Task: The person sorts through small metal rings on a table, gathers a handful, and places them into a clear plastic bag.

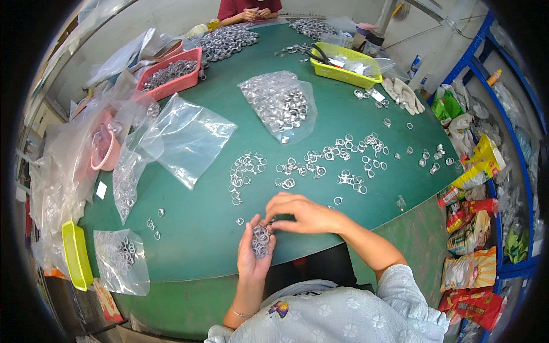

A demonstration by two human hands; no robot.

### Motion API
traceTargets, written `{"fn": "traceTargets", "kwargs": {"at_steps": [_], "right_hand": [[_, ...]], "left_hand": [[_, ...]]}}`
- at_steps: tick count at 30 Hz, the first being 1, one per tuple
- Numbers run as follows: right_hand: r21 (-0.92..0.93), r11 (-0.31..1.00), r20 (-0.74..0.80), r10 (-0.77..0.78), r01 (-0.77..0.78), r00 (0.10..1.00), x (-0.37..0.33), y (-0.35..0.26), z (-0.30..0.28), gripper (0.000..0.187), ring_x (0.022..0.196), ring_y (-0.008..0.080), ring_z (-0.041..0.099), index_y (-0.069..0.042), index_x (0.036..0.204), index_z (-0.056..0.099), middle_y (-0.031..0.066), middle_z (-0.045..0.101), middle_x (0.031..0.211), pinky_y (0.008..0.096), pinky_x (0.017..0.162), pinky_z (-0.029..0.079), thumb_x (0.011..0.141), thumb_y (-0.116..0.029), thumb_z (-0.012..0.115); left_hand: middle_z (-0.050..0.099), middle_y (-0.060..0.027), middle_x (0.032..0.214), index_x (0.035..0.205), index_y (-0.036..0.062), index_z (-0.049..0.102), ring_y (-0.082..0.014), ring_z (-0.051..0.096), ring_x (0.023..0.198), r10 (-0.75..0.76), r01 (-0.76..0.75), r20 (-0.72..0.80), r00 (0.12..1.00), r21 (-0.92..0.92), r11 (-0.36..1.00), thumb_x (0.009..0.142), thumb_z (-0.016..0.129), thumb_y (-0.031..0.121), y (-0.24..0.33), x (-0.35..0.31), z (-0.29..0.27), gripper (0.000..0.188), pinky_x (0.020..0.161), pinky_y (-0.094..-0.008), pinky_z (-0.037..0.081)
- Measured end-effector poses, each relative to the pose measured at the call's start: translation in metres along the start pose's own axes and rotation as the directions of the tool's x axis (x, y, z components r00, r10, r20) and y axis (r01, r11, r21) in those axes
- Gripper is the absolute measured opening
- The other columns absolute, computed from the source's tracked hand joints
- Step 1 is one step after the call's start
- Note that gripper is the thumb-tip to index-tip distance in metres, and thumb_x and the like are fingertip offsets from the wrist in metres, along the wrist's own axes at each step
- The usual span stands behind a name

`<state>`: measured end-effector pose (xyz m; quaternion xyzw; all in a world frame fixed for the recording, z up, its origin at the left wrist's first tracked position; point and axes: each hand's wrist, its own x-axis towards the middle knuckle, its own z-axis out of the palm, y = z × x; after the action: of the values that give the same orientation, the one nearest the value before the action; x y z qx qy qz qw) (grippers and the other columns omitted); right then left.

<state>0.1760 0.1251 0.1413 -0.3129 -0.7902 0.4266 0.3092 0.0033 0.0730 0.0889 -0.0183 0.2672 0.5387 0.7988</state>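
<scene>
My left hand (246,264) is turned palm up at the table's near edge, cupped around a handful of silver metal rings (261,242). Over its fingertips bends my right hand (306,216), thumb and fingers pinched together; whatever is between them is too small to make out. Just beyond my hands, loose rings (240,220) lie on the green tabletop (194,240). An arc of scattered rings (247,166) is farther off to the left, and more loose rings (343,150) spread to the right. Behind them is a clear plastic bag (280,106) full of rings.
An empty-looking clear bag (191,137) and a pink basket (171,84) of metal parts lie left. Yellow-green trays (74,257) (346,73) stand at near left and far right, gloves (403,94) beside the far one. A person (250,10) sits opposite. Blue shelving (520,74) borders the right.
</scene>
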Motion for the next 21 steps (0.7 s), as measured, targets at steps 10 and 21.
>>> {"fn": "traceTargets", "kwargs": {"at_steps": [10,21], "right_hand": [[-0.450,0.423,-0.763,0.275,-0.787,0.584,-0.072,0.105,-0.080,0.052,0.123,0.0405,0.037,-0.001,0.125,0.046,0.0236,0.039,0.133,0.0451,0.102,0.030,0.085,-0.032,0.058],[-0.154,0.956,-0.172,0.221,-0.248,0.960,-0.071,0.029,-0.035,0.035,0.121,0.0323,0.044,-0.003,0.111,0.059,0.0162,0.050,0.126,0.0414,0.103,0.033,0.082,-0.021,0.064]], "left_hand": [[0.052,-0.0055,0.091,0.105,0.0065,0.057,-0.0094,0.045,0.071,-0.355,0.363,0.081,0.931,-0.156,0.919,0.092,0.052,0.015,-0.025,-0.004,0.005,0.016,0.039,-0.0167,0.035],[0.050,-0.0060,0.088,0.110,0.0027,0.054,-0.0102,0.042,0.068,-0.373,0.374,0.121,0.920,0.013,0.927,0.090,0.054,0.009,-0.032,-0.007,0.005,0.022,0.038,-0.0164,0.034]]}}
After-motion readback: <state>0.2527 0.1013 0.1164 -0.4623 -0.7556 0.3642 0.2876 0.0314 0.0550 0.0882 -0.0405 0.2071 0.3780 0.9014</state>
